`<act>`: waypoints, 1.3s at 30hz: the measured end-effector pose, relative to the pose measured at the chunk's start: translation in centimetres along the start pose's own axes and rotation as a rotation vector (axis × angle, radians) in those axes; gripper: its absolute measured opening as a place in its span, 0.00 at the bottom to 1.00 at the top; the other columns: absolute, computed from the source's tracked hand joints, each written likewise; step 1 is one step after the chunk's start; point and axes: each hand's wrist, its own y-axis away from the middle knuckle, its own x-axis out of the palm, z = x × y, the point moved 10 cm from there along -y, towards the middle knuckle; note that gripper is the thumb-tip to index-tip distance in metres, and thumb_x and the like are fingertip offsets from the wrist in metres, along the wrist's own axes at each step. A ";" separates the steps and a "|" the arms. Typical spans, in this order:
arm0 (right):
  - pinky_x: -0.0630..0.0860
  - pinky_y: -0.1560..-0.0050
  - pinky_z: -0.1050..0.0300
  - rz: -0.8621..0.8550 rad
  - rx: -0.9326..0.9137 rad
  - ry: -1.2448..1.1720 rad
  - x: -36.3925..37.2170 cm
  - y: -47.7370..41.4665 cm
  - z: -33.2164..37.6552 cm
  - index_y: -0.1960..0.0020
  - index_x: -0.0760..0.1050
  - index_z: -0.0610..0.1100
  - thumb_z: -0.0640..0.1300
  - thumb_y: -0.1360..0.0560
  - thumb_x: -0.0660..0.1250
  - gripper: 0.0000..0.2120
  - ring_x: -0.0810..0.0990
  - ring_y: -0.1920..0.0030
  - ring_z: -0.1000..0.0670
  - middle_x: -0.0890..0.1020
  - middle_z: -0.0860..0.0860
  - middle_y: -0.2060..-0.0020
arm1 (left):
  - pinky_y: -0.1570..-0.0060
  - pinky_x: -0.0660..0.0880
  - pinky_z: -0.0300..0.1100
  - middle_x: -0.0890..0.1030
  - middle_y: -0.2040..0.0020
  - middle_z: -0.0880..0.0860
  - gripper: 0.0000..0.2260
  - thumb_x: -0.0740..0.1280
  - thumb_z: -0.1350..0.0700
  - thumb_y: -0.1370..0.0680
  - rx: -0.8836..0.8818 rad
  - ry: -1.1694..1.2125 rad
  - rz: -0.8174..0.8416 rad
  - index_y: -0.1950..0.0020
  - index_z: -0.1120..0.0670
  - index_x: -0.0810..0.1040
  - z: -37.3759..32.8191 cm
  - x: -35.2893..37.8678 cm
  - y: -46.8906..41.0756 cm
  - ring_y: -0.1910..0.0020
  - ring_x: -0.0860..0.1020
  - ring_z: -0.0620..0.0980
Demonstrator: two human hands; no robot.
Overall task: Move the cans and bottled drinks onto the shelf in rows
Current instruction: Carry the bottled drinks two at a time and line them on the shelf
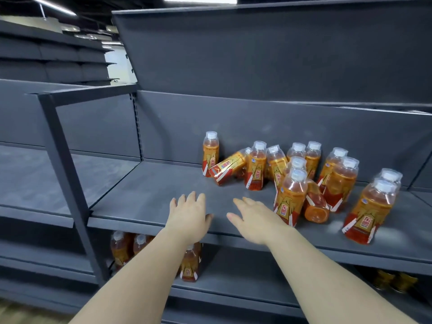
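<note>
Bottles (291,197) just right of right hand (257,218): likely heavy, stiff, slick, easily toppled; best gripped round labelled middle. Left hand (189,212) alongside, both spread, empty, over shelf (152,190).

The grey shelf (149,190) is carrying a loose cluster of bottles (291,197) on its right half. Most are standing upright, some touching. A tipped bottle (228,168) is lying on its side at the cluster's left; a fallen bottle (315,206) is lying base toward the camera. The lower shelf (245,284) is holding more bottles (190,265) and, farther right, cans (395,280).
</note>
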 end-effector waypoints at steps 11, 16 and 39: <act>0.56 0.23 0.46 0.030 0.064 0.014 -0.4 -10.8 -1.1 0.18 0.50 0.50 0.63 0.17 0.50 0.32 0.53 0.20 0.44 0.54 0.48 0.19 | 0.25 0.57 0.59 0.64 0.23 0.55 0.23 0.56 0.42 0.18 0.006 0.030 0.056 0.26 0.52 0.62 4.0 1.7 -11.3 0.24 0.62 0.60; 0.60 0.25 0.44 0.023 0.106 0.029 -0.1 -14.5 -1.5 0.19 0.50 0.49 0.63 0.17 0.50 0.32 0.56 0.21 0.42 0.56 0.47 0.20 | 0.25 0.56 0.59 0.63 0.23 0.56 0.24 0.57 0.41 0.18 0.018 0.029 0.080 0.26 0.52 0.62 4.8 3.0 -15.0 0.24 0.61 0.60; 0.74 0.48 0.54 -0.343 0.693 -0.924 1.6 -23.6 -7.3 0.26 0.54 0.39 0.58 0.20 0.63 0.34 0.78 0.39 0.43 0.77 0.44 0.36 | 0.36 0.74 0.52 0.69 0.27 0.55 0.32 0.66 0.43 0.21 -0.095 0.532 -0.046 0.23 0.54 0.57 6.8 3.8 -27.2 0.30 0.71 0.56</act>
